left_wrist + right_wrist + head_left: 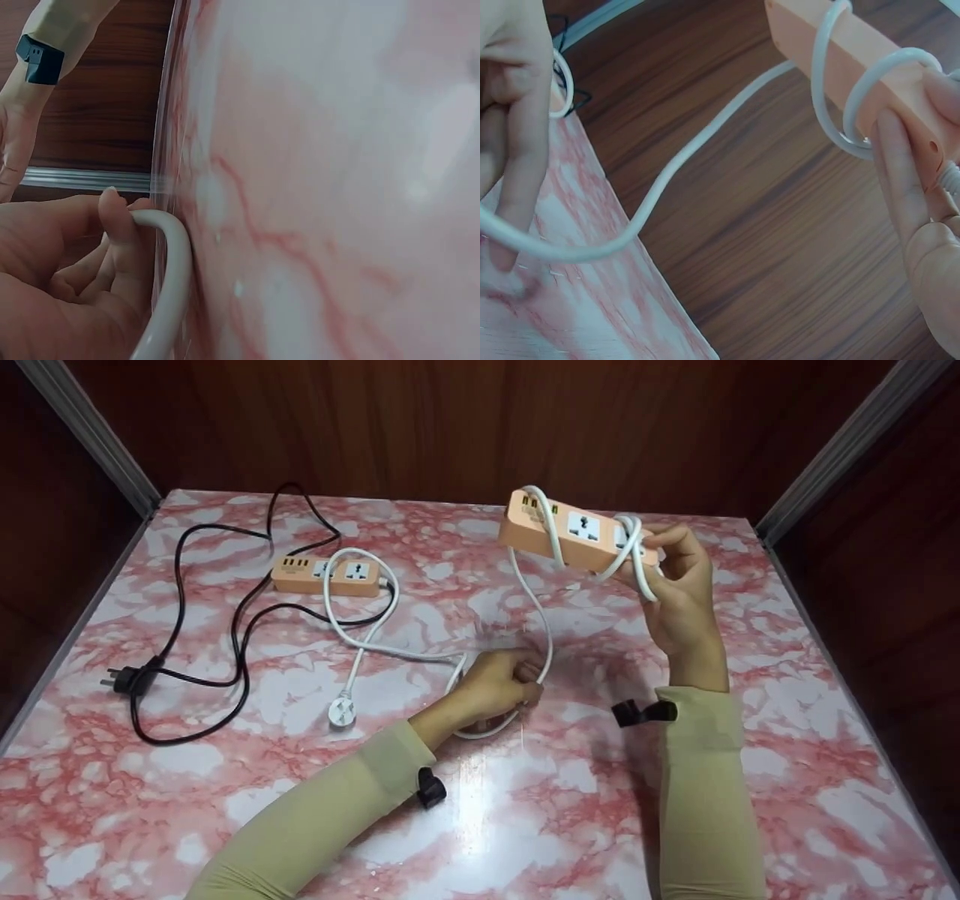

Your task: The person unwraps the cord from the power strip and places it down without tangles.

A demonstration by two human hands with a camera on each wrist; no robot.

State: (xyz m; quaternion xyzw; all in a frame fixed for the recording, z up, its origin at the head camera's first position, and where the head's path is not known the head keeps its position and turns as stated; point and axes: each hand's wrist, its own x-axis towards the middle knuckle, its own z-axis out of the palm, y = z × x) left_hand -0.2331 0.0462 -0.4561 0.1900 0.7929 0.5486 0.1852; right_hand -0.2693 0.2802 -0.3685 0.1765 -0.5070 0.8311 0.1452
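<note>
In the head view, my right hand (686, 592) holds a peach-coloured power strip (525, 536) by its right end, raised above the table and tilted. A white cord (541, 607) is wound around the strip in a few turns, then hangs from its left end. My left hand (495, 682) pinches this cord low over the table, as the cord (174, 274) between thumb and fingers shows in the left wrist view. From there the cord runs left to a white plug (343, 711) lying on the table. In the right wrist view, fingers press against the strip's side (855, 64).
A second peach power strip (296, 579) lies at the back left, with a loop of the white cord across it. Its black cord (180, 577) spreads leftward to a black plug (137, 679). Dark wooden panels (450, 427) surround the red-and-white marbled table (570, 825).
</note>
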